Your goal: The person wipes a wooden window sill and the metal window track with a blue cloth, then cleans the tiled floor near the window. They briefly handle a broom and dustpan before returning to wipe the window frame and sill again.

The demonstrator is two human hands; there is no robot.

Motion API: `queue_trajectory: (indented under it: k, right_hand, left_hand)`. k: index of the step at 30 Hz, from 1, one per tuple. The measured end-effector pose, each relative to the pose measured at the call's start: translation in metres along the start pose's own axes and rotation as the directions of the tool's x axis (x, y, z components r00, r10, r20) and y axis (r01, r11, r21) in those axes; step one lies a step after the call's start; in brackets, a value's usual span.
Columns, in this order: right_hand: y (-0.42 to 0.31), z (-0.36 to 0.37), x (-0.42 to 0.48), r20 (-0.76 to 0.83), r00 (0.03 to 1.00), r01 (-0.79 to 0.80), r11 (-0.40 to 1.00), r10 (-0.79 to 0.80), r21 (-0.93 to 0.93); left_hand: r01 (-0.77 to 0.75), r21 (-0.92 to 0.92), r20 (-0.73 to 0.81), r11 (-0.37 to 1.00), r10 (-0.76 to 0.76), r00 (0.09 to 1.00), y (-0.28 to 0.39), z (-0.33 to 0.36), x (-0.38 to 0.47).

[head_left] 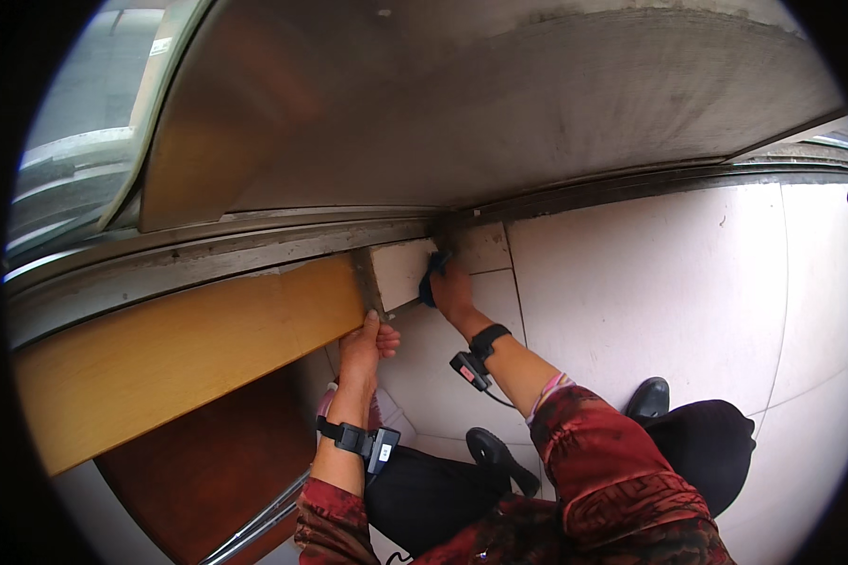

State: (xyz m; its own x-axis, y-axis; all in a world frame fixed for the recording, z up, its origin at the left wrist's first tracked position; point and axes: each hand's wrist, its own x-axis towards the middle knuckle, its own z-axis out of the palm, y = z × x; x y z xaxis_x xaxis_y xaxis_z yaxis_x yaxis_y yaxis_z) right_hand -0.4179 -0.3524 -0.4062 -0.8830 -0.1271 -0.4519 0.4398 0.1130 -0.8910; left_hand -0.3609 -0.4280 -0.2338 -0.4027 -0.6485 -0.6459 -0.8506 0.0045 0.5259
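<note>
My right hand (pixel 452 286) is closed around a dark blue cloth (pixel 432 281). The cloth presses against the end of a short white tiled ledge (pixel 404 272), close to the foot of the metal panel. My left hand (pixel 367 346) is at the front edge of a yellow-brown wooden board (pixel 254 314), with its thumb at the grimy gap beside the tile. Its other fingers are loosely bent and apart from the thumb, and no object shows in them. Part of the cloth is hidden behind my right hand.
A large stained metal panel (pixel 502 106) rises in front of me above a worn metal track (pixel 184 261). Pale tiles (pixel 643 282) cover the floor at right. Below the board are a reddish-brown surface (pixel 212 466) and thin metal rods (pixel 261 512). Glass (pixel 92 92) is at upper left.
</note>
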Motion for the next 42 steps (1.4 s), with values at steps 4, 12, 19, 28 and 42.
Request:
queue_trajectory:
  k: [4,12,19,28,42]
  right_hand:
    - [0.012,0.000,-0.029,0.027,0.999,-0.037,0.991,0.041,-0.129]
    - [0.003,0.008,0.005,-0.057,0.998,0.034,0.995,-0.039,-0.094]
    - [-0.073,-0.005,-0.016,-0.048,0.976,0.217,0.973,-0.213,0.080]
    - [-0.039,0.010,-0.021,-0.210,0.960,0.198,0.979,-0.183,0.052]
    - [0.009,0.004,-0.007,-0.067,0.992,0.108,0.993,-0.110,-0.045]
  left_hand:
    - [0.001,-0.003,-0.001,1.000,-0.001,1.000,0.000,0.001,-0.001]
    - [0.005,-0.005,-0.003,1.000,-0.005,1.000,-0.001,0.000,-0.001]
    - [-0.016,-0.017,0.018,1.000,0.016,1.000,0.002,0.001,0.002]
    - [0.026,-0.034,-0.006,0.999,-0.026,1.000,0.002,-0.001,-0.005]
    - [-0.006,0.013,-0.002,1.000,0.006,1.000,0.005,-0.001,-0.005]
